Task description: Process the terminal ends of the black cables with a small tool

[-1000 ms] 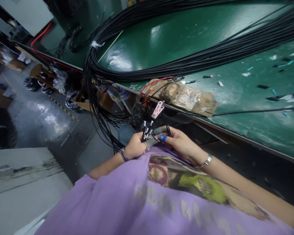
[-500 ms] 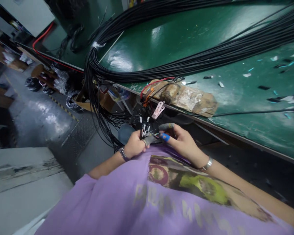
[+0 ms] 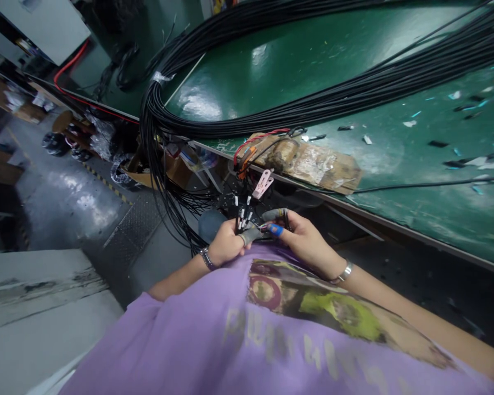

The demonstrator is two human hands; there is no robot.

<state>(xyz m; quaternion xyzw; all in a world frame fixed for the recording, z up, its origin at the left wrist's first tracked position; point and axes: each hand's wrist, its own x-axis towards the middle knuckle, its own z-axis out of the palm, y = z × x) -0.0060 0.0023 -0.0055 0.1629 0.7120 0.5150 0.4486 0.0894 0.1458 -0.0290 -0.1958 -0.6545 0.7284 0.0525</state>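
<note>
My left hand (image 3: 229,241) is closed around several black cables whose white-tipped ends (image 3: 242,215) stick up above the fingers. A grey cover wraps its thumb. To the right, my right hand (image 3: 302,236) pinches thin wires (image 3: 264,226) at the end of a cable, between a thumb with blue tape and a finger in a grey cover. The two hands are close together in front of the purple shirt (image 3: 181,329). Just beyond them a pale pink clip (image 3: 263,184) hangs at the bench edge. The fingertips partly hide the wires.
A thick bundle of black cables (image 3: 247,127) lies along the green bench (image 3: 263,71) and hangs over its edge on the left. A taped wooden block (image 3: 313,164) with red and orange wires sits at the edge. Cable scraps (image 3: 456,159) litter the right side.
My right hand has shifted slightly left, bringing its pinched fingertips nearer the left thumb and the thin wires. The left hand keeps its hold on the cables.
</note>
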